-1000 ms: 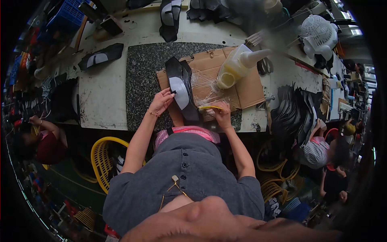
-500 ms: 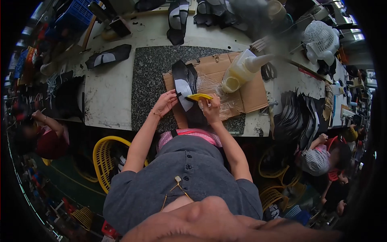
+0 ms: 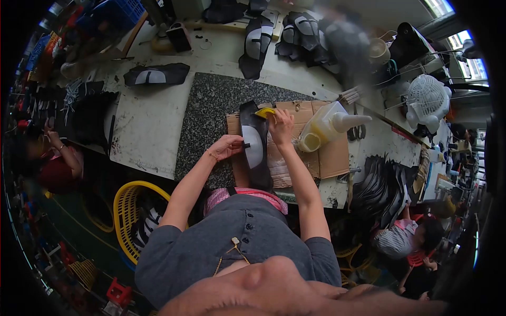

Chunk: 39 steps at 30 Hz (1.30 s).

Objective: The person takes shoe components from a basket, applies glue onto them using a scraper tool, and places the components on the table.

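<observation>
A black piece with a light grey panel lies lengthwise on the cardboard sheet, over a speckled stone slab. At the piece's left edge, my left hand pinches it near a small black tab. My right hand is closed on a yellow tool, whose edge meets the upper right part of the piece. Just right of that hand, a translucent bottle with a cone nozzle holds yellowish liquid and leans over the cardboard.
Similar black pieces lie at the back of the table, another at the left. Stacked black pieces stand at the right. A yellow basket is below left. Co-workers sit on both sides; a white fan is far right.
The yellow tool and my right hand have moved from mid-piece to its upper end. My left hand now grips the piece's left edge lower along it. The whole view has shifted and turned slightly.
</observation>
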Each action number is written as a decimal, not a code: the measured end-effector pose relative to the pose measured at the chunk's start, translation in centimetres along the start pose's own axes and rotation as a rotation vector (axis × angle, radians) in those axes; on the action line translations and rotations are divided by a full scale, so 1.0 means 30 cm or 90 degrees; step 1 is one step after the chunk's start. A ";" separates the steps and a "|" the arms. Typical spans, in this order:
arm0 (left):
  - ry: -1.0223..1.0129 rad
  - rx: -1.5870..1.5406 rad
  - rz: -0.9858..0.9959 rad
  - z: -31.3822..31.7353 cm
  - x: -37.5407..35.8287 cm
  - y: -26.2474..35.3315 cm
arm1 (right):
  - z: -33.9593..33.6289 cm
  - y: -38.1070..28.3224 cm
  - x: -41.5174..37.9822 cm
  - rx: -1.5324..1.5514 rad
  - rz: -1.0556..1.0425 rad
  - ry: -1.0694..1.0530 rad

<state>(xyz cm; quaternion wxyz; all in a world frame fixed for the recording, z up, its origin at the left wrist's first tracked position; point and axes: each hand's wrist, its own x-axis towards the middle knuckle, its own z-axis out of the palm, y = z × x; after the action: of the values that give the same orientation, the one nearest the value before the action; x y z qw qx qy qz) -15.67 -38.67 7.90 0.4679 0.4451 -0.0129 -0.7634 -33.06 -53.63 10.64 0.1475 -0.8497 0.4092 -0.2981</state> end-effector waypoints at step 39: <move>0.403 -0.301 0.429 -1.310 -0.040 0.825 | -0.425 0.157 -0.462 -0.021 0.483 0.324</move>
<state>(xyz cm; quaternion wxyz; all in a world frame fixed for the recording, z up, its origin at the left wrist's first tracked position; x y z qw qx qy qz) 29.11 -36.11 -4.20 0.7565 0.5077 0.1592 -0.3803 -50.70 -45.79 12.89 0.1271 -0.5417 0.7194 -0.4158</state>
